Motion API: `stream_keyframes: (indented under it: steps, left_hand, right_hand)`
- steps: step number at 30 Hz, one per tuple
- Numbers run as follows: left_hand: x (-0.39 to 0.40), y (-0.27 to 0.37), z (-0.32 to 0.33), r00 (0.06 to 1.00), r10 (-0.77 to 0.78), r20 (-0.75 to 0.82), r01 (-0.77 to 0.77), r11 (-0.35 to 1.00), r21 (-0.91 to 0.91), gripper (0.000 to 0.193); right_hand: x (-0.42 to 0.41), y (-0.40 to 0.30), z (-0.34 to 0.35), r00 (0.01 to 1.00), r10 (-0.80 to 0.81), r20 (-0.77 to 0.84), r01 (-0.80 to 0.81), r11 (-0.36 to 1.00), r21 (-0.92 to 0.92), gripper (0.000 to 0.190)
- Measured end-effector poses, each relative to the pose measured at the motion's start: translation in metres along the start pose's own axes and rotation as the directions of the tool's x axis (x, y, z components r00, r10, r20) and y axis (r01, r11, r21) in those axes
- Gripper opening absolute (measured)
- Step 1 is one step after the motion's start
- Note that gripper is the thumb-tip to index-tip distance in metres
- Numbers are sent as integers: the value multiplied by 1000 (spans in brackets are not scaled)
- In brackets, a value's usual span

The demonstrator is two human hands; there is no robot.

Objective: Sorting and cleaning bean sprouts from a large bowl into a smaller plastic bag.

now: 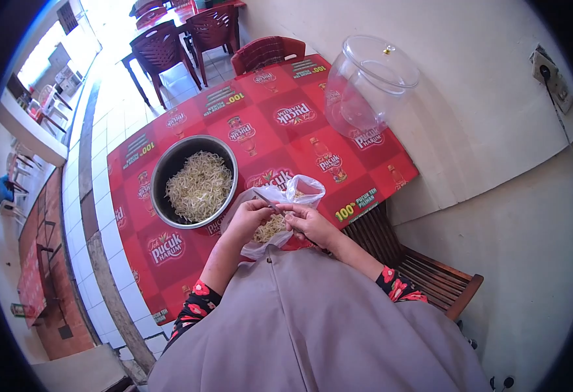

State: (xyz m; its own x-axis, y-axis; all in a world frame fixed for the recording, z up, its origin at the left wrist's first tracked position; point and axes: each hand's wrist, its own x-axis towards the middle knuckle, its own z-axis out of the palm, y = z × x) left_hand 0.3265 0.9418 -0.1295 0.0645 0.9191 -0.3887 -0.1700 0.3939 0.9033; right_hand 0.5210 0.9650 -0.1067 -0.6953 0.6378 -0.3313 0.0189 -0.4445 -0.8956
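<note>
Close together above an open clear plastic bag (243, 202), both of my hands meet at the table's near edge. My right hand (311, 224) holds a knife (270, 202), its blade pointing up and left past my left hand. My left hand (253, 218) has its fingertips pinched by the blade; whatever small thing lies between them is too small to tell. Bean sprouts (271, 228) lie in the bag below. To the left stands a round metal pot (235, 181) with a heap of bean sprouts (199, 186) inside.
A red printed cloth (286, 142) covers the table. A large clear plastic jar (350, 105) stands by the wall at the far right. One red plastic chair (268, 53) is at the table's far side, and a slatted wooden chair (428, 274) is near my right arm.
</note>
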Motion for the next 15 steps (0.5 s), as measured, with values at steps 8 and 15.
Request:
stream_keyframes:
  steps: [8, 15]
  left_hand:
    - [0, 3, 2, 997, -8, 83, 19, 990, -138, 20]
    - [-4, 9, 5, 991, 98, 89, -85, 985, -149, 41]
  right_hand:
    - [-3, -2, -6, 999, 3, -38, 1, 996, 89, 34]
    - [-5, -6, -7, 997, -9, -70, 20, 987, 162, 36]
